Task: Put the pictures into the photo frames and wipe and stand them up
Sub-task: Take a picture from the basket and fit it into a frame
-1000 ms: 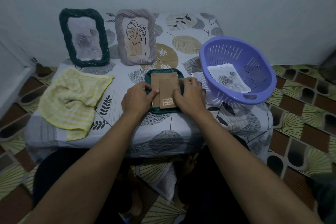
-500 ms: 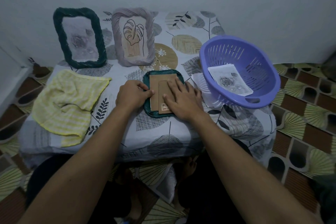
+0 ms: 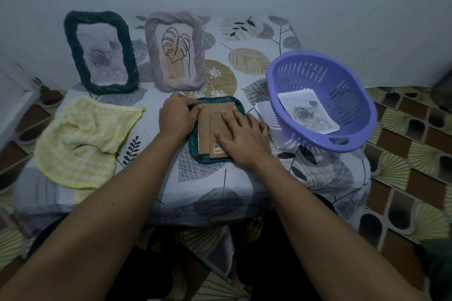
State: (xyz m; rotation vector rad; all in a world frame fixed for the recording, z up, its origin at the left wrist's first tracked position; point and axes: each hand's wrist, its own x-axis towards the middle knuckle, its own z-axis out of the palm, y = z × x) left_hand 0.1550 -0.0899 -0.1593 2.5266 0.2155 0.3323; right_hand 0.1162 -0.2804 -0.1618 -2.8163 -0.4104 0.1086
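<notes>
Down on the near middle of the table [image 3: 203,183] lies the teal frame [image 3: 220,100], face down, with its brown backing board [image 3: 205,129] showing on top. The left hand [image 3: 177,117] sits at the frame's far left corner with its fingers curled, gripping the rim there and touching the corner of the board. The right hand [image 3: 242,139] lies flat on the right part of the board, its fingers straight and spread, pressing down and holding nothing.

At the far left a dark green frame [image 3: 100,52] stands upright with a faint flower picture in it, and just to its right a grey frame [image 3: 175,51] stands with a line drawing of a leaf. A yellow striped cloth [image 3: 83,139] lies crumpled on the left side of the table, well apart from the teal frame.

On the right a purple basket [image 3: 347,95] sits tilted (its near rim reaches the table's edge), and loose pictures [image 3: 308,115] lie inside it, the top one showing roses. Some white sheets [image 3: 263,110] stick out from under the basket, beside the right hand.
</notes>
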